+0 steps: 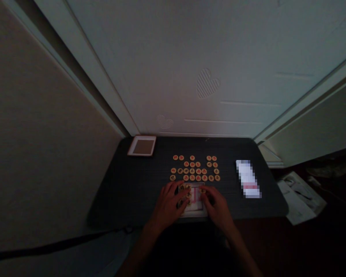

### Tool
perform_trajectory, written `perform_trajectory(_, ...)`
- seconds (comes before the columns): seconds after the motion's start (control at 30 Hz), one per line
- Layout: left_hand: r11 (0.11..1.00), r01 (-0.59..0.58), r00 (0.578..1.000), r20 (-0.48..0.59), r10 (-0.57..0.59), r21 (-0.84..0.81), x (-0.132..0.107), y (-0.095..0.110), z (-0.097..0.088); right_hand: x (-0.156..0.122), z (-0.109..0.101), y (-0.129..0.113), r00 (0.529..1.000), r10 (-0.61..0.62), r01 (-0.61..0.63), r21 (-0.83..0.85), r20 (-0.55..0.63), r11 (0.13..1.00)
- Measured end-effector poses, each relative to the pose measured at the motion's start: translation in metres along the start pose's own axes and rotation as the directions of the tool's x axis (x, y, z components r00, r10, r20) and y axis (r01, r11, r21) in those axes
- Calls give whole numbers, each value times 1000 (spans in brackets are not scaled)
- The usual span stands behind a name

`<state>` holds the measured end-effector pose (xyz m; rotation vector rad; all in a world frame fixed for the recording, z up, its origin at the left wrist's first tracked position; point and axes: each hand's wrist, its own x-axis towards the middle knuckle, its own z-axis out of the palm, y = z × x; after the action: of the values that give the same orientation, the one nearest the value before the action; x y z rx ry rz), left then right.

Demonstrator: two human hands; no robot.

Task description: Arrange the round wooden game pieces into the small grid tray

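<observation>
A small white box lies at the table's near edge, with several round wooden xiangqi pieces in its left part. My left hand rests at the left side of this box, its fingers apart over and beside the pieces. At the box's upper right corner, my right hand pinches one xiangqi piece between thumb and fingers. Beyond the box, loose xiangqi pieces with red or dark characters lie flat in uneven rows. My fingers partly cover the box and the pieces in it.
All this lies on a dark table against a white panel with heart patterns. A shallow box lid or tray sits at the back left. A blurred-out phone-like object lies to the right. Papers are beside the table.
</observation>
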<state>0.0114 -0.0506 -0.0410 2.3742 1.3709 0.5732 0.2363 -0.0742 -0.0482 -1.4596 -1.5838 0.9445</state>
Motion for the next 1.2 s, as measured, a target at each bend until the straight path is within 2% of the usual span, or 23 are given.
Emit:
perform_trajectory(0.17, 999, -41, 999, -10, 41, -27, 0, 1, -2, 0, 0, 0, 1000, 11, -11, -4, -8, 1000)
perform_trajectory(0.47, 999, 16, 999, -27, -17, -41, -2, 1, 2, -1, -2, -6, 1000, -1, 1, 0, -4, 1000)
perform_trajectory(0.8, 980, 27, 997, -70, -41, -197, -12, -3, -6, -6, 1, -16, 998, -44, 45, -7, 50, 999)
perform_trajectory(0.9, 973, 58, 997, -33, -67, -225, -18, -4, -10, -7, 3, -18, 996, -42, 43, -8, 83, 999)
perform_trajectory(1.07, 976, 99, 991, 102, -80, -193, -27, -6, -11, -11, 7, -19, 991, -8, 12, -33, 135, 999)
perform_trajectory(1.2, 982, 123, 987, 119, -107, -141, -28, -6, -7, -12, 10, -23, 982, 29, -21, -42, 188, 999)
